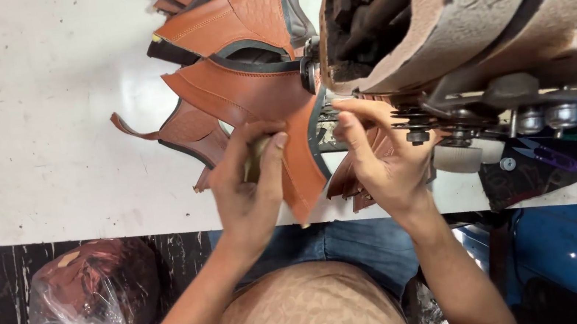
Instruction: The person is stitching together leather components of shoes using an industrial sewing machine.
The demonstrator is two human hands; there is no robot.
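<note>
My left hand (252, 181) pinches the folded edge of a tan leather shoe-upper piece (250, 93) that lies on the white table (38, 121). My right hand (380, 153) holds the same piece from the right, fingertips pressed close to the sewing machine's needle area (323, 116). The leather has dark grey trim and stitched seams. Chained to it, more uppers of the same tan leather (239, 9) trail away across the table top. Part of the leather under the machine head is hidden.
The worn, padded sewing machine head (476, 3) fills the upper right, with thread tension discs (543, 117) on its front. A purple thread snip (547, 154) lies on a dark pad. A clear plastic bag of brown pieces (91, 299) sits on the floor at left.
</note>
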